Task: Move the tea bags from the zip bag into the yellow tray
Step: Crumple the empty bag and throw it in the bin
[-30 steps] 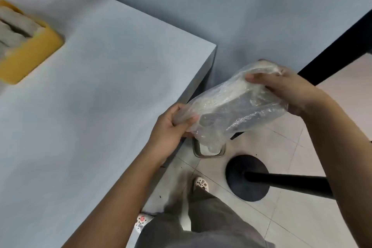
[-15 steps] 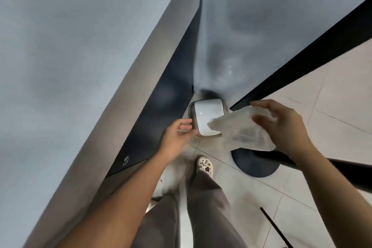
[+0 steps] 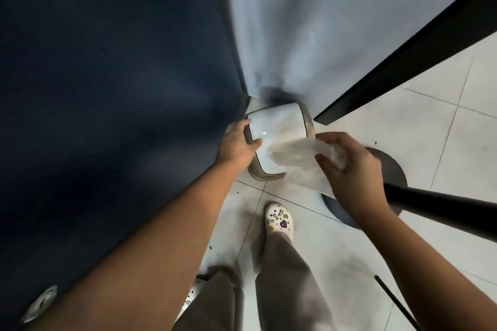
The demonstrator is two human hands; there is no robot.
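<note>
Two bare hands meet at the middle of the head view, both at a small bin (image 3: pixel 279 126) that stands on the floor in a corner. The bin has a white, glossy swing lid set in a beige rim and sits just right of a dark blue panel (image 3: pixel 107 88) that fills the upper left of the frame.

The left hand (image 3: pixel 236 145) grips the bin at its left rim. Its thumb lies across the white lid and its fingers reach round the outside of the rim, though their tips are blurred.

The right hand (image 3: pixel 349 169), right of centre, pinches the zip bag (image 3: pixel 295 161) between thumb and curled fingers. The bag is crumpled, translucent plastic. It hangs leftward from the hand, over the bin's lower right corner, and covers part of the lid and rim there. What the bag contains cannot be made out.

Behind the bin, a pale wall (image 3: pixel 336 21) rises toward the top of the frame. A black strip (image 3: pixel 416 56) runs diagonally from beside the bin to the upper right edge.

Pale floor tiles (image 3: pixel 443 129) fill the right side. Under the right hand lies a round dark base (image 3: pixel 395 166), and a black pole (image 3: pixel 443 209) crosses it toward the right edge.

Low in the frame the person's grey trousers (image 3: pixel 293 277) show. A white clog (image 3: pixel 279 219) with small charms points toward the bin, and a second clog (image 3: pixel 193 293) is partly hidden behind the left forearm. A thin black rod (image 3: pixel 395 301) lies on the tiles at the lower right.
</note>
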